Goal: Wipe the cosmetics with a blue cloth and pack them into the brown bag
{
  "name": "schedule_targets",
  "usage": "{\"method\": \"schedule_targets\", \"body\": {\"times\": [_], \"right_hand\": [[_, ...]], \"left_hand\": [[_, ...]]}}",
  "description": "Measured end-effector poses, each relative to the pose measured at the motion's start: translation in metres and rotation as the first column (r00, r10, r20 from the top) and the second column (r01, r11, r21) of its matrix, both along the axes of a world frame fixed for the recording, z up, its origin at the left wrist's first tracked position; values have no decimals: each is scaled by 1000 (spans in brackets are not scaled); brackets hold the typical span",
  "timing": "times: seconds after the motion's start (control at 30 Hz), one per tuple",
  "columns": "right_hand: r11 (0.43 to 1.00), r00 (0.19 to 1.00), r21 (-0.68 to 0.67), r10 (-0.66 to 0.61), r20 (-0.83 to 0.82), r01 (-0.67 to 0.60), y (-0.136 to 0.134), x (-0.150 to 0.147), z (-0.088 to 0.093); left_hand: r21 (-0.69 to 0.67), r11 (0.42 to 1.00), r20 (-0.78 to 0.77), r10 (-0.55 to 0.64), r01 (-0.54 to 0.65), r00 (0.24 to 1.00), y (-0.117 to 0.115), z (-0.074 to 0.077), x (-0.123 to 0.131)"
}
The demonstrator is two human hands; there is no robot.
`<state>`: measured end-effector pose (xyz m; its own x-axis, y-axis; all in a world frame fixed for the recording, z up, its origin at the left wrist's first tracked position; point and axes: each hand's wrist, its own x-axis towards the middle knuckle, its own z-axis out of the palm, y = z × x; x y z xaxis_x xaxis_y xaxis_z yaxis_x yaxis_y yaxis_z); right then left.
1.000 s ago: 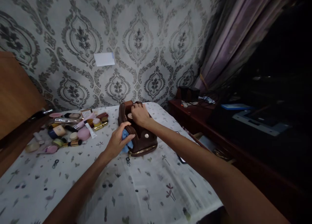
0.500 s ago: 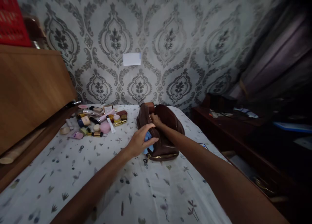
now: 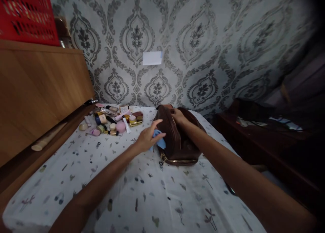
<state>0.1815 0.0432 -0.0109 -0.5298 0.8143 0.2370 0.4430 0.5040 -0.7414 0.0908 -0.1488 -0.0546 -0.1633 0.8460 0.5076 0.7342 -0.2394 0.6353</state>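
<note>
A brown leather bag (image 3: 180,141) with a gold zip lies on a white printed tablecloth (image 3: 132,185). My left hand (image 3: 147,139) presses a small blue cloth (image 3: 159,140) against the bag's left side, fingers curled on the cloth. On top of the bag, my right hand (image 3: 178,116) is closed on its upper edge. A cluster of several cosmetics (image 3: 114,120), with a pink round compact, tubes and gold-capped jars, lies on the table to the left of the bag, beyond both hands.
A wooden cabinet (image 3: 38,91) stands at the left with a red crate (image 3: 25,15) on top. Patterned wallpaper is behind the table. A dark low cabinet (image 3: 266,138) with small items stands at the right. A wooden stick (image 3: 48,140) lies along the left table edge.
The view has swung left, bringing the red crate into sight. My left hand has slid the blue cloth along the bag's side. My right hand stays on the bag's top.
</note>
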Motion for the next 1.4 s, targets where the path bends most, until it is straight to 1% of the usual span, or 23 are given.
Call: {"method": "schedule_targets", "body": {"times": [0.07,0.1,0.17,0.23,0.27,0.3,0.37,0.4,0.47,0.5,0.53,0.57,0.6,0.63,0.73,0.83,0.9,0.97,1.07,1.13,1.27,1.33,1.4], "right_hand": [[1000,999,-20,-19,-43,18,-7,6,8],[999,997,-9,-34,-73,33,-14,11,12],[995,984,69,-61,-169,73,-35,22,20],[950,940,288,-16,-340,120,-66,33,26],[924,920,364,42,-389,112,-84,37,26],[911,909,406,115,-401,64,-104,40,25],[880,887,462,295,-356,-107,-141,40,13],[846,860,482,408,-307,-230,-157,37,3],[749,768,475,605,-208,-461,-180,28,-23],[736,744,437,638,-196,-517,-186,23,-38],[747,739,391,641,-206,-538,-189,19,-53],[773,750,337,621,-226,-538,-189,15,-67],[815,774,280,574,-266,-508,-187,12,-81],[841,797,224,539,-274,-492,-184,11,-92],[898,860,98,440,-261,-429,-176,13,-112],[914,878,54,402,-259,-402,-173,17,-117],[913,879,59,406,-251,-405,-174,17,-115],[908,879,69,418,-232,-413,-176,18,-113],[906,880,61,423,-217,-420,-177,18,-111],[905,881,51,423,-209,-423,-176,18,-110],[900,880,46,433,-195,-433,-174,17,-111],[901,880,49,433,-195,-432,-173,16,-113],[903,881,55,428,-201,-426,-172,16,-114]], "left_hand": [[23,984,-106,176,-174,979,-3,-3,-25],[30,963,-164,270,-269,949,-5,-3,-40],[53,886,-284,456,-461,844,-13,-4,-71],[61,837,-317,533,-544,784,-23,-5,-100],[42,777,-401,589,-628,701,-28,-6,-111],[-15,737,-494,582,-676,646,-33,-8,-121],[-133,689,-626,499,-712,600,-41,-13,-132],[-173,686,-653,458,-707,604,-44,-16,-135],[-205,700,-668,411,-684,621,-48,-20,-135],[-204,710,-668,402,-674,626,-50,-21,-134],[-202,720,-671,393,-664,629,-51,-22,-133],[-198,731,-673,383,-653,633,-53,-22,-131],[-192,745,-674,373,-638,638,-54,-22,-128],[-183,762,-674,362,-621,644,-56,-22,-126],[-134,824,-651,346,-550,676,-60,-21,-115],[-68,907,-578,303,-416,757,-64,-20,-99],[-45,941,-537,260,-335,803,-63,-22,-90],[-29,937,-527,282,-349,802,-60,-25,-83],[-5,872,-516,416,-489,749,-56,-30,-82],[-16,846,-479,461,-532,747,-55,-33,-85],[-56,881,-372,418,-470,829,-58,-35,-85],[-42,905,-298,394,-424,870,-60,-35,-82],[-5,911,-204,403,-413,892,-61,-36,-79]]}}
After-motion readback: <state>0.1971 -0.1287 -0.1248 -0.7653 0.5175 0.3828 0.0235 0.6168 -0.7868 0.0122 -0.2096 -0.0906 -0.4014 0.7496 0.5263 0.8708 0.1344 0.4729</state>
